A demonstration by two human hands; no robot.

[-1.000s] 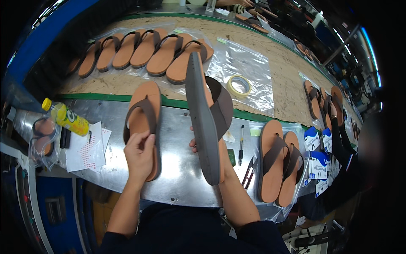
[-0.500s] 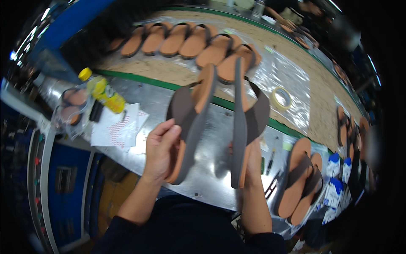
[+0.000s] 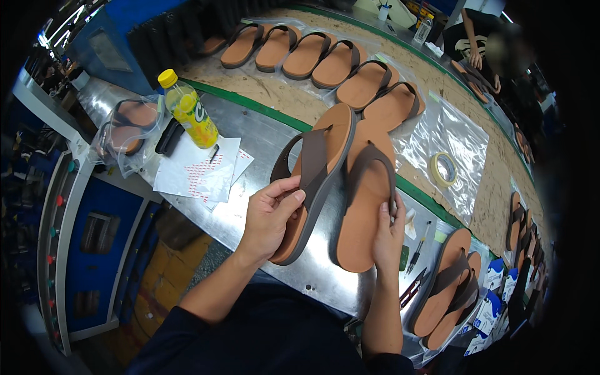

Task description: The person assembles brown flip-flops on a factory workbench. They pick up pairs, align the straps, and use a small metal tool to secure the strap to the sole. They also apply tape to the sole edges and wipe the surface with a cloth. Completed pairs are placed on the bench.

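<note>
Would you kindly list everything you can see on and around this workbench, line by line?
Held sandals: two, tan with brown straps, one in each hand above the metal bench.
Sandal row: six, tan, on the wooden belt behind.
Stacked sandals: about three, tan, bench's right end.
Bagged sandals: a pair, in clear plastic, bench's left end.
Bottle: one, yellow drink, yellow cap, beside the bag.
Paper sheets: several, white with red marks, below the bottle.
Tape roll: one, pale yellow, on a clear plastic bag.
Left hand: grips the left sandal's edge and strap.
Right hand: grips the right sandal's side.
</note>
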